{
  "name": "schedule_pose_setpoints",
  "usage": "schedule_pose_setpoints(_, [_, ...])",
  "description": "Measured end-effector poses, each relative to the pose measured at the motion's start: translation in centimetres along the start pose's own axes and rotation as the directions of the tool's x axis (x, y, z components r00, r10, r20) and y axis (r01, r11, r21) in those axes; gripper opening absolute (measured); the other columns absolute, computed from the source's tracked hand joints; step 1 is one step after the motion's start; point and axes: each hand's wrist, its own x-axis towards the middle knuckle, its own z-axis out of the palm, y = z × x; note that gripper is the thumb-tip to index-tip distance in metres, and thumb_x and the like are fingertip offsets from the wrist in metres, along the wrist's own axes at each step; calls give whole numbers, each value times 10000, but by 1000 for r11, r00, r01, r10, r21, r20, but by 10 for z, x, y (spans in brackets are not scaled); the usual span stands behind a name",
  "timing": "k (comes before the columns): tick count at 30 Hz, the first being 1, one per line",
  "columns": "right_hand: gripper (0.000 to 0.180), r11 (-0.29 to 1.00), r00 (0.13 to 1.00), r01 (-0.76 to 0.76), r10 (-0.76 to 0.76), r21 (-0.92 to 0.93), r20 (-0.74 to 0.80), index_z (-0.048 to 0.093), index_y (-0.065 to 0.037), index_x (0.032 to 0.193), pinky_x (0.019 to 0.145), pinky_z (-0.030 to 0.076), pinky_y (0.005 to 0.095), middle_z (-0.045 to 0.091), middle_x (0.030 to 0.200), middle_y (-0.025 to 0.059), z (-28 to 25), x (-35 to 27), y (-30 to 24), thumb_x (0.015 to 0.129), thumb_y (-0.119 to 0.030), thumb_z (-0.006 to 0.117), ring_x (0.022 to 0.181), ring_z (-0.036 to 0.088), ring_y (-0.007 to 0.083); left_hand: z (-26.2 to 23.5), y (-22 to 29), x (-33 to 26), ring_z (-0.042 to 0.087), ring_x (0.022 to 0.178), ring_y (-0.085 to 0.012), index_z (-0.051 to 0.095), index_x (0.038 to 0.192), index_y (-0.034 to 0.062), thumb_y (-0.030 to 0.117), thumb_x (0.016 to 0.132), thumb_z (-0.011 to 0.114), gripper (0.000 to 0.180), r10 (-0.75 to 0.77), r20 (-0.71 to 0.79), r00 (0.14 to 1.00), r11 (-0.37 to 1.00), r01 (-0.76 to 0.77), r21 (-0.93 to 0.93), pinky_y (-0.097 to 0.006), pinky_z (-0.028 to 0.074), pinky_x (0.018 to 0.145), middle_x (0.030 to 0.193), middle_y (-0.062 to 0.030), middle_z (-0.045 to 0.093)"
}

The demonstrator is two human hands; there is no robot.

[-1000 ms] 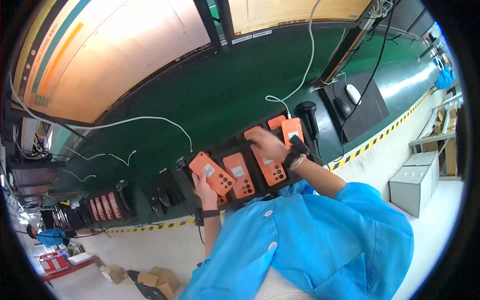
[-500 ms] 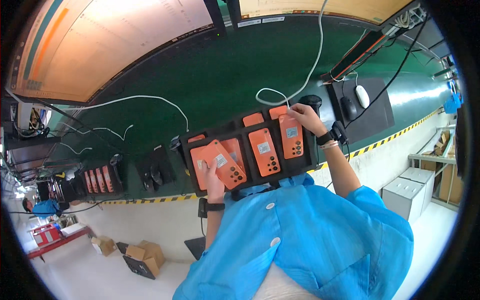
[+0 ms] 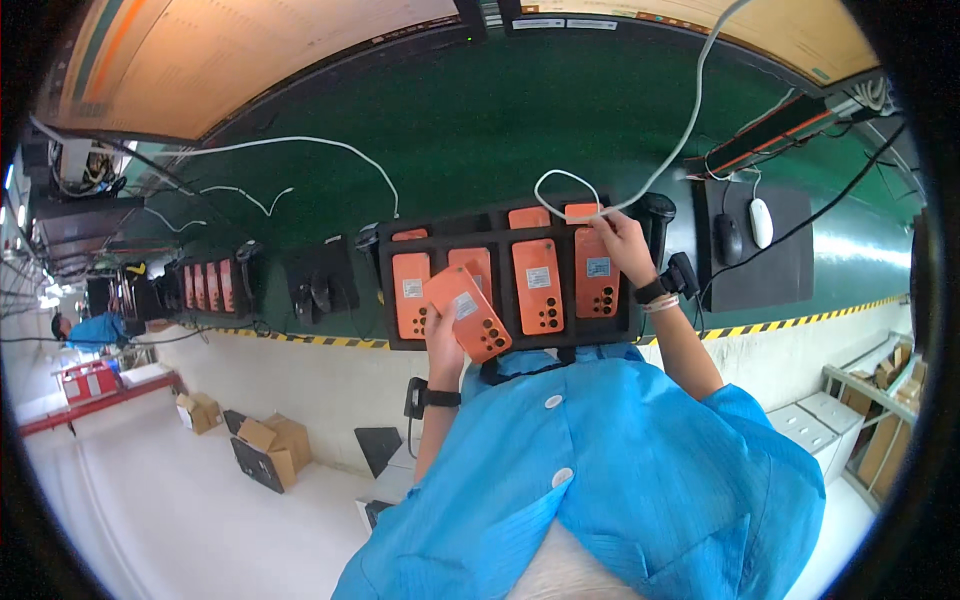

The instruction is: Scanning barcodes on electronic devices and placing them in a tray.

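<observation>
My left hand is closed around the lower left edge of an orange phone, tilted, its cluster of round lenses facing up. This phone hovers over the front of a black compartment tray and partly covers another orange phone in it. My right hand pinches the end of a white cable at the top edge of the tray's rightmost orange phone. Whether the plug sits in the phone is hidden by my fingers. Other orange phones with white labels lie in the tray's slots.
Monitors stand along the far side of the green bench. A white mouse and a black mouse lie on a dark pad at right. Black scanners flank the tray. Another tray of orange phones stands at left, with a co-worker beyond.
My left hand has shifted the held phone rightward over the tray, uncovering more of the leftmost phone. My right hand stays at the cable end. The whole view has turned slightly.
</observation>
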Motion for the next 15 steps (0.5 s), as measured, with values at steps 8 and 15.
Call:
schedule_pose_setpoints(8, [354,994,986,-3,20,-109,163,578,13,1127,694,507,390,660,851,201,0,-5,5,884,-233,651,835,668,347,5,-4,-4,584,1100,-189,452,1313,30,102,983,490,340,51,1,999,996,-51,71,-341,484,930,1211,-68,576])
schedule_pose_setpoints(15, [410,1000,893,-8,13,-14,450,599,54,1179,830,510,311,677,1082,143,-36,18,-49,803,-76,702,983,626,143,-11,0,-3,588,1092,-178,458,1315,30,108,986,486,339,20,25,999,999,-20,32,-329,486,927,1219,-69,581])
